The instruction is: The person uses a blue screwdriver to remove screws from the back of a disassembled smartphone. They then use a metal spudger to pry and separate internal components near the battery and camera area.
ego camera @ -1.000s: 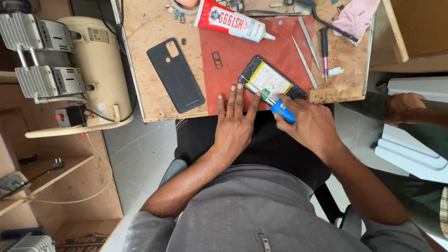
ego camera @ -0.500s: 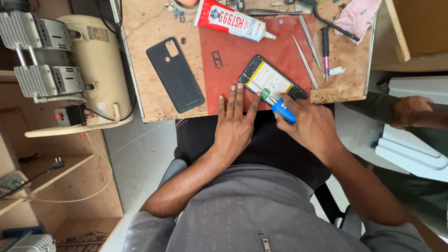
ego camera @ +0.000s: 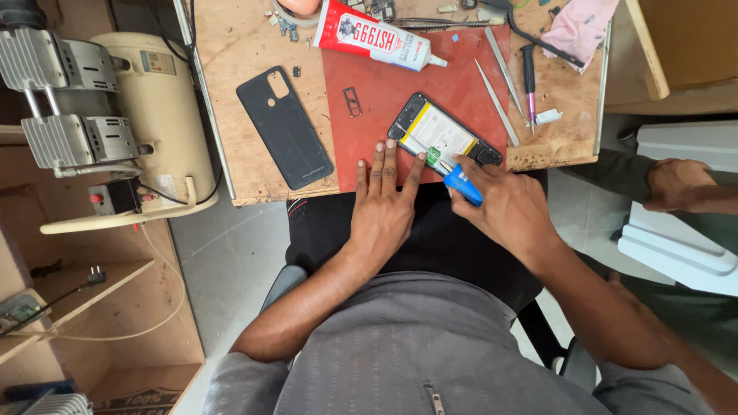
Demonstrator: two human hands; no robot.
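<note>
Screwdriver [ego camera: 461,184], blue handle, is pinched in my right hand [ego camera: 503,207], fingers closed around it, tip down on the opened phone [ego camera: 444,138] near its lower right part. My left hand [ego camera: 388,204] lies flat and open, holding nothing, fingers spread on the red mat [ego camera: 369,131], index fingertip touching the phone's lower left edge. Phone sits tilted on the mat, back off, battery showing; one corner runs just beside the mat's right edge. Both hands overhang the near edge of the wooden bench [ego camera: 246,46].

Black back cover [ego camera: 284,127] lies on bare wood left of the mat, well apart from the phone. Glue tube [ego camera: 380,34] lies across the mat's top edge, nozzle pointing right. Tweezers [ego camera: 501,81] and a pink-tipped tool [ego camera: 529,77] lie right of the phone, near the bench's right edge. Open mat space between phone and glue tube, only a small black frame [ego camera: 352,101] there. Cream compressor tank [ego camera: 154,115] butts against the bench's left side. Another person's hand [ego camera: 676,184] is off to the right, away from the bench.
</note>
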